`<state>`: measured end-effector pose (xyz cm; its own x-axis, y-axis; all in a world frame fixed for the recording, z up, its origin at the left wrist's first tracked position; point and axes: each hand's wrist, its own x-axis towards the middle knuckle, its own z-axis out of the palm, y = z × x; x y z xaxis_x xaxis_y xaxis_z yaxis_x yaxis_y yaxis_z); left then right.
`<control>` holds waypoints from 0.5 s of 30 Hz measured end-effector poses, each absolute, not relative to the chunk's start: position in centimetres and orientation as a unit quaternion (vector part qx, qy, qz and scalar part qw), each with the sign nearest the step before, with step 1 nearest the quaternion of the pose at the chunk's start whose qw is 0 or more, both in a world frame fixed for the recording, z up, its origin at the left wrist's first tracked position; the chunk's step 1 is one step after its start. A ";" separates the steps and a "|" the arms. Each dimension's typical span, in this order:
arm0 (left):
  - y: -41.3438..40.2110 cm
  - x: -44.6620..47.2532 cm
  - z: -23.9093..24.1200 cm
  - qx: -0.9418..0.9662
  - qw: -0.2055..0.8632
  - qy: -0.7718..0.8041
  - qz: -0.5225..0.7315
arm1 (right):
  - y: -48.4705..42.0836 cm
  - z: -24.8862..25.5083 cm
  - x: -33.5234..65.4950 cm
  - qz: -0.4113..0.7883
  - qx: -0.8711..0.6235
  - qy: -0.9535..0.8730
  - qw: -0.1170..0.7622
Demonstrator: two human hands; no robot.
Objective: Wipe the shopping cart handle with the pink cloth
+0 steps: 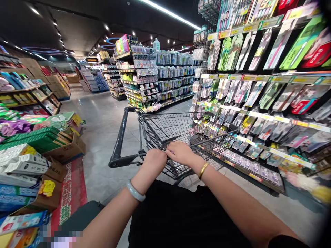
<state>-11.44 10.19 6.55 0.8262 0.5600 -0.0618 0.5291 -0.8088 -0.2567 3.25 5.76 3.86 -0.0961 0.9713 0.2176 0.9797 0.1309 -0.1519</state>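
Note:
A dark wire shopping cart (pixel 168 120) stands sideways in front of me, its push handle (pixel 118 137) off to the left. My left hand (pixel 156 161), with a pale bangle at the wrist, is curled shut over the cart's near side rim. Right beside it, my right hand (pixel 180 152) is closed over the same rim, a gold bangle on that wrist. The two hands touch or nearly touch, and their fingertips are partly hidden. Inside the basket lies a dark flat shape (pixel 198 138) that I cannot make out.
On the right, a tall rack (pixel 258 79) of hanging packets stands close to the cart. Cardboard boxes (pixel 64 148) of goods line the left side, over a red floor strip (pixel 73 186). Grey floor (pixel 100 113) runs between them toward more shelves (pixel 139 72).

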 end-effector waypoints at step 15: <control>11.1 -11.5 5.7 -0.952 0.144 -0.268 0.040 | 7.5 4.1 8.2 0.162 -0.763 -0.592 0.201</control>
